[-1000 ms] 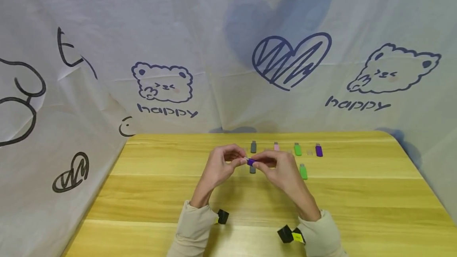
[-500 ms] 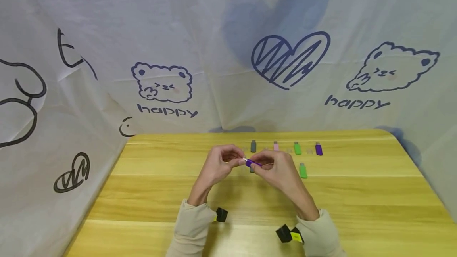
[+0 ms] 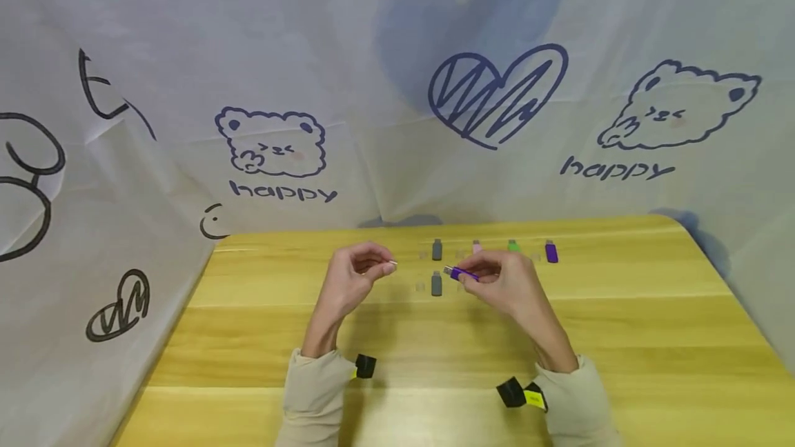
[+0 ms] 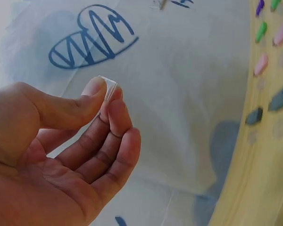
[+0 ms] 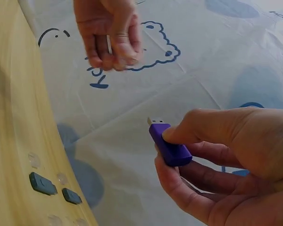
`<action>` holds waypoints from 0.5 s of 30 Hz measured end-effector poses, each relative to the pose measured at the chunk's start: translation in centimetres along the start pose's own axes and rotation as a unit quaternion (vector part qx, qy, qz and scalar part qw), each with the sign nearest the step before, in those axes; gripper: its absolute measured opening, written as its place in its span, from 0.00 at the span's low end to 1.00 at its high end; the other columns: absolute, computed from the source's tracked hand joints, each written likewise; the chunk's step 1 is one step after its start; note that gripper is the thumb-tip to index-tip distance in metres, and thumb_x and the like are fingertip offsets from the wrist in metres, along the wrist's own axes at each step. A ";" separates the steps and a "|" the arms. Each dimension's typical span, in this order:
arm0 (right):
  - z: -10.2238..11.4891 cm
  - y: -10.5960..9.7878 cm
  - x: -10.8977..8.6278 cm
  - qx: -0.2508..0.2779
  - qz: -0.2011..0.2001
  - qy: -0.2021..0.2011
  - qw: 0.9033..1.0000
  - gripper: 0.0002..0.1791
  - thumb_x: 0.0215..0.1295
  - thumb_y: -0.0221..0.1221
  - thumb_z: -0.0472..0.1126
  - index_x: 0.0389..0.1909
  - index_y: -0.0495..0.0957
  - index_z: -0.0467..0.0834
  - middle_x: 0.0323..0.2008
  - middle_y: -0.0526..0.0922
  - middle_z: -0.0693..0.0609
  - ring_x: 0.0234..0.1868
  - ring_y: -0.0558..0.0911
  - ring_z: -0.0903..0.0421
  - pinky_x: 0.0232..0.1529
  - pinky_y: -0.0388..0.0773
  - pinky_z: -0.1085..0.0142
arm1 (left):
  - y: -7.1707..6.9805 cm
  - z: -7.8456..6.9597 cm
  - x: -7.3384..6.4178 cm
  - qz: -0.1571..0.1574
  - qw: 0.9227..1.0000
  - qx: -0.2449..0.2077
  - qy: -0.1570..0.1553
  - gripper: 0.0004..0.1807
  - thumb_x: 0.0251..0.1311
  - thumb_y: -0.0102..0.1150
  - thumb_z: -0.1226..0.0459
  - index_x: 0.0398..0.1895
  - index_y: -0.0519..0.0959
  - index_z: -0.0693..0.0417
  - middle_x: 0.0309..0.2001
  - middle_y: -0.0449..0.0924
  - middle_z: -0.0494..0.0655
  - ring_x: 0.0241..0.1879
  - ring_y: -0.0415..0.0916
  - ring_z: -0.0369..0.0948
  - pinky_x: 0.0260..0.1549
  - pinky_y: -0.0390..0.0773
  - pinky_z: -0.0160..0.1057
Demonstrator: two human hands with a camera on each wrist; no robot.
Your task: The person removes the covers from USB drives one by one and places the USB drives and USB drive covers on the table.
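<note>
In the head view my left hand (image 3: 354,278) is over the table, left of the row of drives. Its thumb and fingertips pinch a small clear plastic cap (image 4: 110,87), seen up close in the left wrist view. To the right, my right hand (image 3: 509,283) grips a purple USB flash drive (image 5: 169,147) between thumb and fingers. The drive's bare metal plug (image 5: 155,121) points toward the left hand. Cap and drive are apart, with a gap between the two hands.
On the wooden table (image 3: 248,336) lie two grey USB drives (image 3: 437,285), with clear caps (image 3: 419,287) to their left. Farther right along the back are a pink drive (image 3: 477,246), a green drive (image 3: 513,245) and another purple drive (image 3: 551,252). A printed cloth (image 3: 366,157) hangs behind.
The hands were together at the purple USB flash drive. Now the left hand has moved left with the clear cap, and the right hand has moved right with the drive, its plug uncovered.
</note>
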State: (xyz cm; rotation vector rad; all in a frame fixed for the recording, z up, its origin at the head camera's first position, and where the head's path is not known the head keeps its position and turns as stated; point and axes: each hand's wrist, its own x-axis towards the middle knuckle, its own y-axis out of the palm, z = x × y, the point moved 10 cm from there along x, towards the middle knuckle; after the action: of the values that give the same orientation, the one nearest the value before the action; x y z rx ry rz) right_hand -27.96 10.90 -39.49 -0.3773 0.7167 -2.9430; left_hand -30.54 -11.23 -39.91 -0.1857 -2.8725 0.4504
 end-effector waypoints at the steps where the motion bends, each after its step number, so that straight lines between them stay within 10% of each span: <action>1: -0.1 -0.3 0.0 0.000 -0.001 0.003 1.000 0.06 0.61 0.70 0.27 0.38 0.87 0.35 0.39 0.88 0.42 0.37 0.88 0.50 0.36 0.85 0.68 | -0.2 -0.1 0.0 0.001 1.000 0.000 0.003 0.02 0.63 0.67 0.75 0.36 0.85 0.63 0.34 0.87 0.53 0.35 0.85 0.45 0.39 0.84 0.38; 15: -6.1 -8.3 -0.7 0.005 -0.081 0.063 0.995 0.13 0.68 0.64 0.31 0.51 0.82 0.30 0.48 0.83 0.35 0.39 0.83 0.63 0.40 0.80 0.78 | -0.2 -0.3 0.0 -0.017 0.999 -0.006 0.028 0.03 0.63 0.67 0.74 0.39 0.85 0.63 0.38 0.86 0.55 0.40 0.84 0.49 0.43 0.83 0.36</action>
State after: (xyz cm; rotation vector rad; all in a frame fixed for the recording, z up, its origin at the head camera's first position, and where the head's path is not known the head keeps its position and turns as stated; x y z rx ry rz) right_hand -29.07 21.10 -41.06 -0.2605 0.7160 -3.1458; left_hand -30.54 -11.32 -39.57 -0.1488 -2.8206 0.4148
